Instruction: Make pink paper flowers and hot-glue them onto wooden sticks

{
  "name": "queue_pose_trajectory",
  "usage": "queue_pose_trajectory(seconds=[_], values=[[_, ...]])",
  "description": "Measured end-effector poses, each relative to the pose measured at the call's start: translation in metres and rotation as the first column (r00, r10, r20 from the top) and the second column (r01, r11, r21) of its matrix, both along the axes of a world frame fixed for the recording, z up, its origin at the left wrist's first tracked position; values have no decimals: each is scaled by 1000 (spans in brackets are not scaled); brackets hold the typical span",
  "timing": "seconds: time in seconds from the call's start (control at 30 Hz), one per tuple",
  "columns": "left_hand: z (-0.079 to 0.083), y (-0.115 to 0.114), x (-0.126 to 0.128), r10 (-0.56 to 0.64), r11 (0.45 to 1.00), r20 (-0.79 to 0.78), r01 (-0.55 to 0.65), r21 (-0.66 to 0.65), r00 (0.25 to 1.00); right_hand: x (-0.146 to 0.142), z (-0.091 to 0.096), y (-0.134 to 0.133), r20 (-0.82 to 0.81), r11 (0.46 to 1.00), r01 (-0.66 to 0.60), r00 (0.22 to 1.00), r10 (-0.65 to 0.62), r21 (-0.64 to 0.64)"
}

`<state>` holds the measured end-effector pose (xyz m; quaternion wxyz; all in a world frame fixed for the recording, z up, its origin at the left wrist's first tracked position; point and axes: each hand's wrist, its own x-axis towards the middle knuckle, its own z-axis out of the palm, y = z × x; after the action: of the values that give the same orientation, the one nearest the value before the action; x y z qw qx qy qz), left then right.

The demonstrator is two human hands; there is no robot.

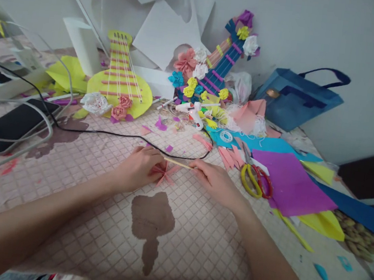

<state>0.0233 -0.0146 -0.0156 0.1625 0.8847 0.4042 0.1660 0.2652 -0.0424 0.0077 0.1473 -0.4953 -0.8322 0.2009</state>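
My left hand [144, 167] is closed around a bunch of pink crepe paper strips [166, 175], which fan out from under its fingers. Between my two hands runs a thin pale wooden stick [180, 163]; its left end meets the fingers of my left hand. The other end is pinched by my right hand [212, 179]. Both hands are low over the quilted tablecloth [102, 220]. Just right of my right hand lie scissors [257, 181] with yellow and red handles, and cut pink strips [230, 158].
Behind my hands a black cable [106, 133] crosses the cloth near a white glue gun [192, 112]. A yellow paper guitar [120, 86] and a blue one [225, 67] lean at the back. Purple paper [294, 182] lies right; a dark tablet-like device [11, 125] lies left.
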Motion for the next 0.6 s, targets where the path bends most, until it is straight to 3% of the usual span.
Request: queue_pose_trajectory(seconds=[0.13, 0.3, 0.4, 0.6], values=[[3, 1, -2, -17, 1000, 3, 17, -26, 1000, -6, -5, -1, -103, 996, -24, 994, 33, 83], [9, -1, -2, -45, 996, 36, 48, -74, 998, -18, -10, -7, -151, 997, 19, 988, -8, 75], [11, -3, -1, -40, 996, 34, 42, -77, 999, -30, -13, -13, -102, 991, 82, 992, -72, 105], [7, -2, 0, -45, 996, 55, 49, -71, 997, -48, -27, -12, 70, 978, 60, 995, -75, 200]])
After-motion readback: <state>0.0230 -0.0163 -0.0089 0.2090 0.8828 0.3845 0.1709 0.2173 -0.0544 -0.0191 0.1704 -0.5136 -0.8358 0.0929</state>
